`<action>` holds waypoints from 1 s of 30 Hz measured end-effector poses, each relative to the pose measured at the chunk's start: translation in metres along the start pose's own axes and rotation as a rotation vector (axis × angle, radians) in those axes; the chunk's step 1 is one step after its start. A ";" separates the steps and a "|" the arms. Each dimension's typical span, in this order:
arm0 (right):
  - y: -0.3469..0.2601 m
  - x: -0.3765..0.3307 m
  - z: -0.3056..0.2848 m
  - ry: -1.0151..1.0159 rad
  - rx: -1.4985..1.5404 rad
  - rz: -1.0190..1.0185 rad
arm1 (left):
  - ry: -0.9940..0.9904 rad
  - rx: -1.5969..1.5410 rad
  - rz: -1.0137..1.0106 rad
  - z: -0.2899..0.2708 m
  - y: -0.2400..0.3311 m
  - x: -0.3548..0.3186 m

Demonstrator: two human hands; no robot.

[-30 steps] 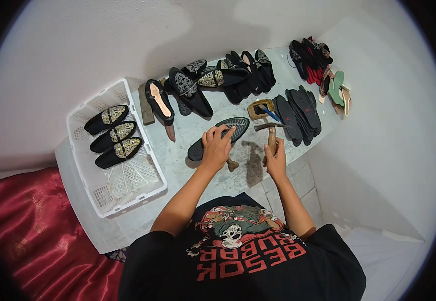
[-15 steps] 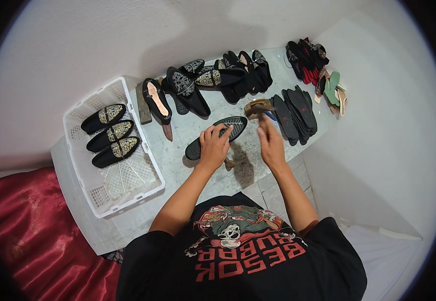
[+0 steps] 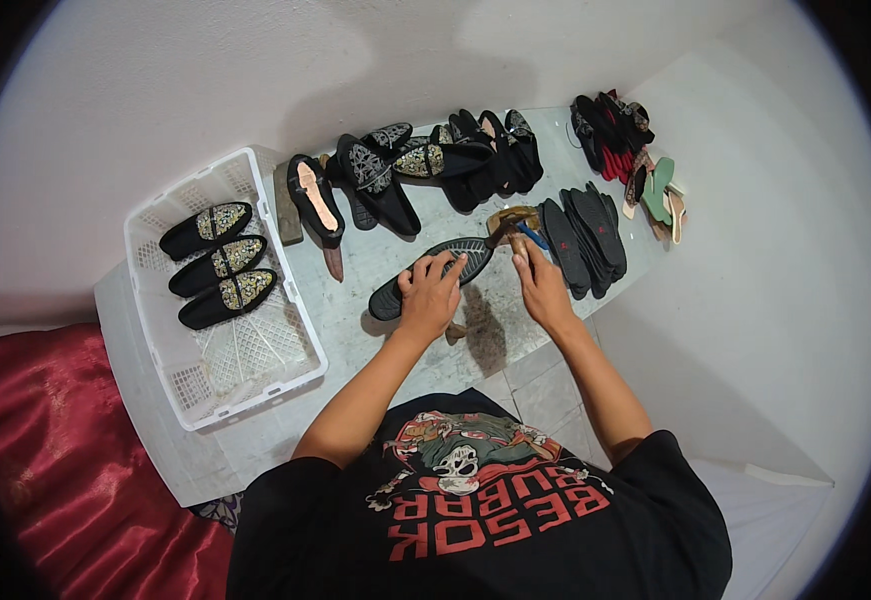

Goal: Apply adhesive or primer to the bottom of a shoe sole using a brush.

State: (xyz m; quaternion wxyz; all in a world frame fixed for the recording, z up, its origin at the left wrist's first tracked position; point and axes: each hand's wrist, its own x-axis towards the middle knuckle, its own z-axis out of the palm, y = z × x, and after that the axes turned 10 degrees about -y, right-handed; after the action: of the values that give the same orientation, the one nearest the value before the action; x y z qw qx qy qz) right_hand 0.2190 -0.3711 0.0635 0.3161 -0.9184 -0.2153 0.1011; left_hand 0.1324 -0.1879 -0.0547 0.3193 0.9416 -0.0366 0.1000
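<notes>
A black shoe (image 3: 387, 302) lies sole up, its ridged outsole facing me, raised on a stand whose brown foot (image 3: 455, 331) shows below it. My left hand (image 3: 429, 298) grips the shoe across its middle, fingers laid over the sole. In my right hand (image 3: 543, 286) is a hammer (image 3: 498, 236), held by its wooden handle. The dark hammer head is at the toe end of the sole; whether it touches I cannot tell. Just beyond it sits a yellow-brown object (image 3: 511, 216), partly hidden, with a blue item (image 3: 534, 236) beside it.
At left, a white plastic basket (image 3: 317, 372) holds three black shoes with gold patterned uppers (image 3: 223, 219). Several shoes (image 3: 367, 170) line the table's back. Black soles (image 3: 595, 235) are stacked at right, near dark-and-red pieces (image 3: 615, 130) and a green sole-shaped piece (image 3: 658, 188).
The hammer has come down from above the yellow-brown object to the toe end of the sole. My left hand stays on the shoe.
</notes>
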 end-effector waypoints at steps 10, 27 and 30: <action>-0.005 0.017 -0.006 -0.106 -0.078 0.048 | 0.028 -0.036 -0.045 0.001 0.008 -0.002; -0.003 0.028 0.008 -0.007 -0.102 -0.163 | 0.052 -0.069 -0.075 0.003 0.006 -0.002; -0.006 0.035 -0.003 -0.165 -0.150 -0.084 | 0.097 -0.069 -0.042 0.007 0.006 -0.002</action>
State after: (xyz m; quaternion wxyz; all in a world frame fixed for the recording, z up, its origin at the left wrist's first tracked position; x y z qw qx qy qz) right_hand 0.2494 -0.3521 0.0679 0.2314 -0.9183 -0.2857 0.1469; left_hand 0.1311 -0.1969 -0.0566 0.3550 0.9247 -0.0048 0.1373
